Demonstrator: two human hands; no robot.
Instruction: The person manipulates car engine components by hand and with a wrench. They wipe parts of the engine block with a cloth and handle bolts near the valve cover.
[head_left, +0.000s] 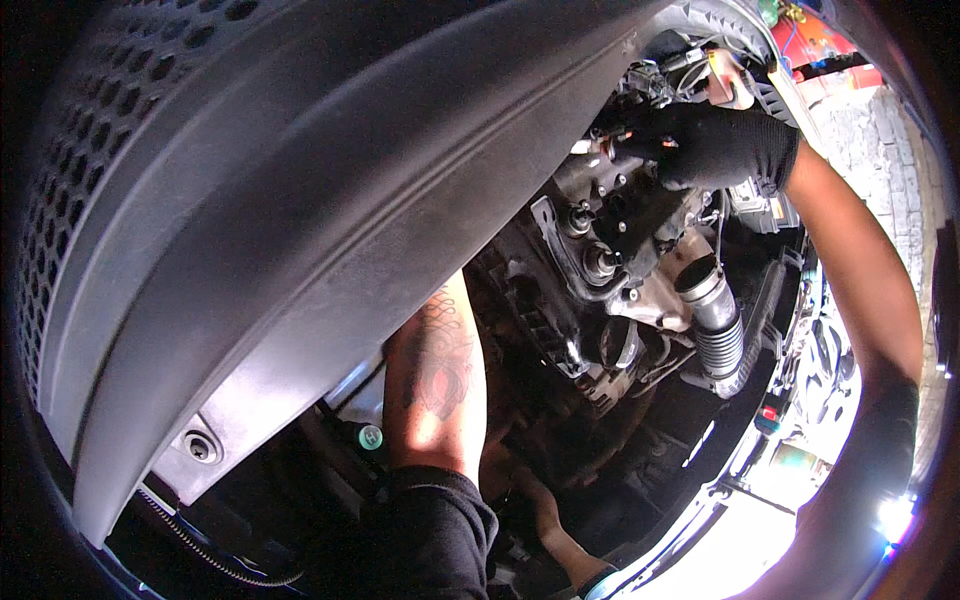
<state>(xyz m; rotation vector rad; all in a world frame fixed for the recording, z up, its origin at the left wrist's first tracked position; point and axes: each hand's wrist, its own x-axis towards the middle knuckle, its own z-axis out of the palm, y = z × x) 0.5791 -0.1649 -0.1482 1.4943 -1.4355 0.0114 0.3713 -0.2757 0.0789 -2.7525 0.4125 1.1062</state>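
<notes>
In a black glove, my right hand (725,147) lies over the upper part of a car engine (600,190). Its fingers look curled together against the engine top, but dark parts and shadow hide their tips and anything in them. My left forearm (438,385), bare and tattooed below a dark sleeve, reaches beneath a large grey plastic panel (330,200); that panel covers the left hand completely. Between the two arms sit round ignition coils (600,262) on the engine. An open-ended, ribbed air duct (717,325) stands below my right hand.
Another person's bare arm (545,515) reaches into the engine bay from the lower edge. A green round cap (370,437) is beside my left forearm. Hexagonal mesh (70,230) edges the panel. Red objects (815,45) and a brick surface (895,150) show at upper right.
</notes>
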